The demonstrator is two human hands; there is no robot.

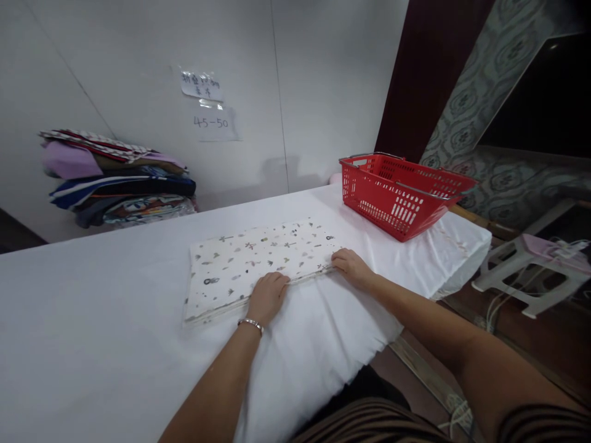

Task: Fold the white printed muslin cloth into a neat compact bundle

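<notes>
Already folded to a flat rectangle, the printed cloth (258, 261) lies near the middle of the white tabletop (92, 320), long edge toward us, layers visible along the near edge. We judge the folding mostly done: edges look squared, no loose flaps showing; what's left, as far as we can tell, is a last smoothing or one more fold, then moving it off. Left hand (268, 296) rests palm-down on the near edge, fingers curled over the cloth w/ a bracelet (252, 323) at the wrist; right hand (351, 266) presses the near right corner, fingers flat. Neither hand is closed around the cloth; both just press on it. Outward: a red basket (401, 194) stands at the far right of the tabletop, well apart from the cloth, apparently w/ nothing in it. A stack of folded fabrics (115, 181) sits far left against the wall. Paper labels (207, 104) hang on the wall above. A stool (530, 271) stands on the floor at right.
</notes>
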